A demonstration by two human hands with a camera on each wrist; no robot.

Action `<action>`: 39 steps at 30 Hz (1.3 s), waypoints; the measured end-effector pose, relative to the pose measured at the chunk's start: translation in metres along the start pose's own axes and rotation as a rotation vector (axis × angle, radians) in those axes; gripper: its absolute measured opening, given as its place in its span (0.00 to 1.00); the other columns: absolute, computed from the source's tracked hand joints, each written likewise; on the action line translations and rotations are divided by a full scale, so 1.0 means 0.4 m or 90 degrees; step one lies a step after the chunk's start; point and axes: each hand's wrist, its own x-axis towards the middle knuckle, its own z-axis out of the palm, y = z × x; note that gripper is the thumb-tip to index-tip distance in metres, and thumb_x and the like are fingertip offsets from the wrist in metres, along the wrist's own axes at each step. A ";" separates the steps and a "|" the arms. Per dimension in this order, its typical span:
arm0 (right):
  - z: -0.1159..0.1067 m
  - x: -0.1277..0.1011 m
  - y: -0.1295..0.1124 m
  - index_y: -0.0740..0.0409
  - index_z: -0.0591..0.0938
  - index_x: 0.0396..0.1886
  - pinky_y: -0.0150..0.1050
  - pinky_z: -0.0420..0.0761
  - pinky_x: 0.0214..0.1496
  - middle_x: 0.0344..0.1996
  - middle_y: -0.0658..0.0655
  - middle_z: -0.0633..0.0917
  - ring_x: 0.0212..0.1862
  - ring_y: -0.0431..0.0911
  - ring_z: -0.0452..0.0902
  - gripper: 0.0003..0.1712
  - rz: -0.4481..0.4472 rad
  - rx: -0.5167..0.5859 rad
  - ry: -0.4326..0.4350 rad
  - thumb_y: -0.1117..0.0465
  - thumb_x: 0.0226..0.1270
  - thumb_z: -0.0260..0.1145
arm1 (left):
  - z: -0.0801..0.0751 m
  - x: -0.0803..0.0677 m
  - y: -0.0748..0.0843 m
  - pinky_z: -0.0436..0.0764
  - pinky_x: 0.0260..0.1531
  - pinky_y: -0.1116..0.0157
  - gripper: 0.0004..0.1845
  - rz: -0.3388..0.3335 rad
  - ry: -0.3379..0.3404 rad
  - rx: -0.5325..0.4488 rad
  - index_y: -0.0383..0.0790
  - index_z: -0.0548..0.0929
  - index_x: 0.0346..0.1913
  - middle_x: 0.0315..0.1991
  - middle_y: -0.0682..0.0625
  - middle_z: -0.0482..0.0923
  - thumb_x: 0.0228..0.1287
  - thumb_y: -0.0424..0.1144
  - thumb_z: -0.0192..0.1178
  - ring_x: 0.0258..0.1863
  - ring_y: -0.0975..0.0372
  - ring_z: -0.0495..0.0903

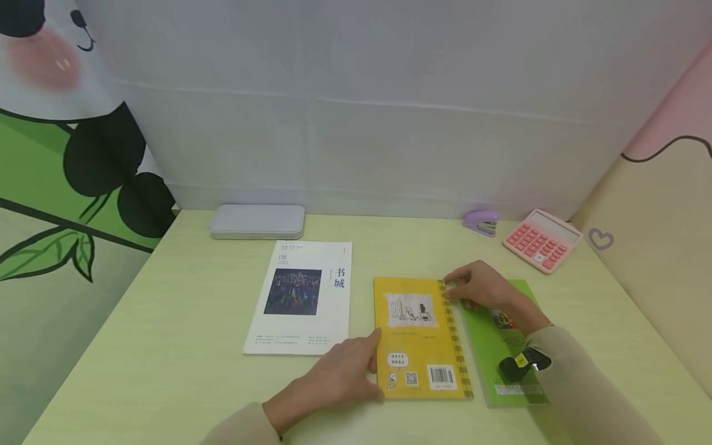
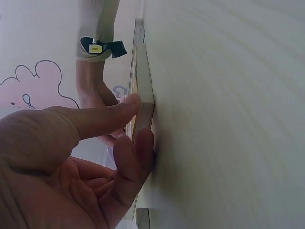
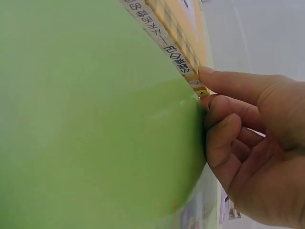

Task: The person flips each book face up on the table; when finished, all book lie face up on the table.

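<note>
A yellow book (image 1: 411, 346) lies back cover up, with a barcode at its lower right and a checked strip along its spine. My left hand (image 1: 345, 369) grips its lower left edge; in the left wrist view, the thumb and fingers of the left hand (image 2: 90, 157) bear on the page edges (image 2: 145, 81). At the upper right corner, my right hand (image 1: 483, 285) pinches the spine end. The right wrist view shows that hand (image 3: 257, 138) holding the lettered spine (image 3: 167, 40) above a green book (image 1: 495, 352), which the right forearm partly covers.
A white magazine (image 1: 300, 334) with a dark picture lies left of the yellow book. Along the back stand a pale flat case (image 1: 258, 221), a purple stapler (image 1: 481, 221) and a pink calculator (image 1: 542, 241). A white curtain-like backdrop (image 1: 378, 154) closes the table's far side.
</note>
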 end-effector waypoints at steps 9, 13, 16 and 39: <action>0.001 -0.014 0.008 0.66 0.83 0.66 0.35 0.72 0.23 0.24 0.55 0.82 0.23 0.44 0.73 0.28 -0.012 0.025 0.011 0.58 0.70 0.73 | -0.002 -0.003 0.000 0.73 0.34 0.70 0.49 0.001 -0.006 0.010 0.34 0.72 0.72 0.31 0.60 0.73 0.46 0.41 0.84 0.30 0.67 0.70; -0.001 -0.026 0.010 0.62 0.82 0.68 0.36 0.78 0.27 0.35 0.57 0.87 0.27 0.45 0.78 0.29 -0.009 0.051 0.022 0.56 0.70 0.73 | -0.002 -0.005 -0.004 0.74 0.35 0.70 0.49 0.000 -0.011 0.014 0.35 0.72 0.72 0.32 0.60 0.74 0.45 0.41 0.85 0.30 0.67 0.71; -0.006 -0.033 0.011 0.60 0.82 0.69 0.39 0.83 0.32 0.45 0.61 0.90 0.30 0.47 0.81 0.28 -0.011 0.093 0.028 0.56 0.72 0.71 | -0.004 -0.007 -0.007 0.74 0.37 0.69 0.57 -0.006 -0.016 0.013 0.31 0.66 0.78 0.33 0.59 0.74 0.45 0.41 0.85 0.33 0.67 0.71; -0.009 -0.024 0.037 0.58 0.74 0.77 0.47 0.90 0.46 0.53 0.67 0.84 0.37 0.51 0.89 0.32 -0.100 0.215 -0.028 0.66 0.75 0.65 | -0.008 -0.004 -0.008 0.75 0.41 0.67 0.58 -0.005 -0.023 0.042 0.34 0.64 0.80 0.32 0.61 0.72 0.45 0.43 0.84 0.35 0.67 0.71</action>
